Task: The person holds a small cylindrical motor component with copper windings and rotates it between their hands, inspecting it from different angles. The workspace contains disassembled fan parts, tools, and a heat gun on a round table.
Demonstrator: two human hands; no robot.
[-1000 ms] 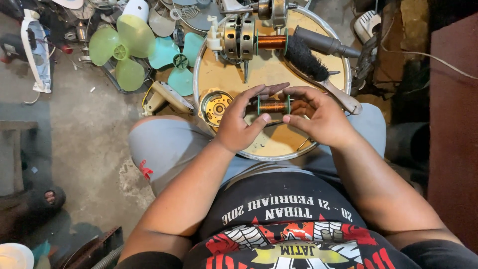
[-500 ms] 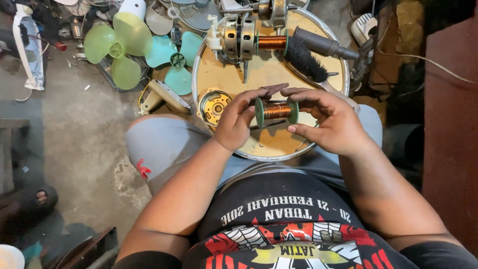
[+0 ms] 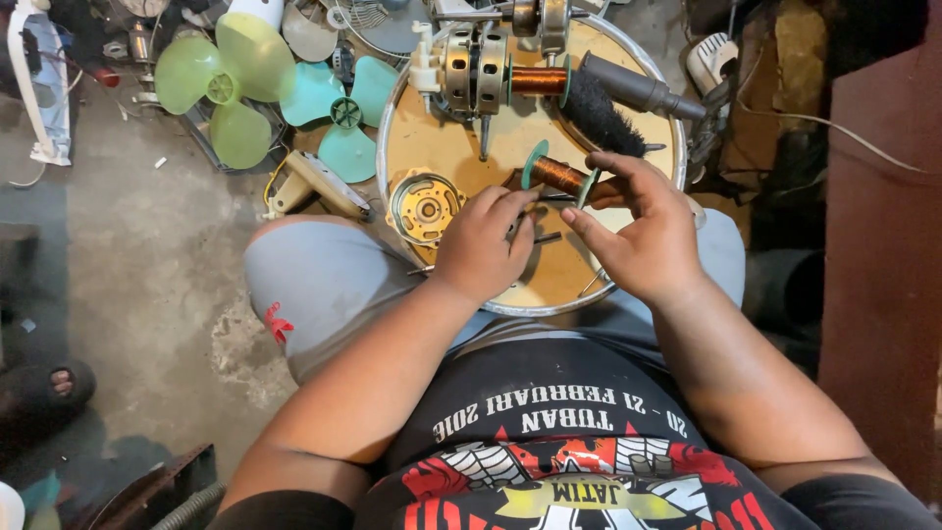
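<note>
Sitting over a round tray (image 3: 677, 147) that rests across the lap, the person works with both bare hands above its tan surface. The right hand (image 3: 643, 236) grasps a spool of copper wire (image 3: 559, 175) with green end caps, its fingers curled around the far end while the spool lies tilted, near the middle of the tray. The left hand (image 3: 483, 245) is half closed just beside it, fingertips bent toward thin metal rods (image 3: 545, 238) lying on the tray; whether it pinches anything cannot be told. The two hands sit close together, the spool just above the gap between them.

At the tray's far edge lies a metal motor part (image 3: 473, 71) with a second copper coil (image 3: 538, 80) beside it, and a black brush (image 3: 599, 113) with a dark handle lies slantwise to the right of that. A brass-coloured round motor cover (image 3: 425, 208) sits at the tray's left side, near the left hand. Off the tray, on the concrete floor (image 3: 128, 265), lie a pale green fan blade (image 3: 218, 80) and a teal fan blade (image 3: 339, 113) close to each other. A sandalled foot (image 3: 54, 383) of another person shows at the left edge.
</note>
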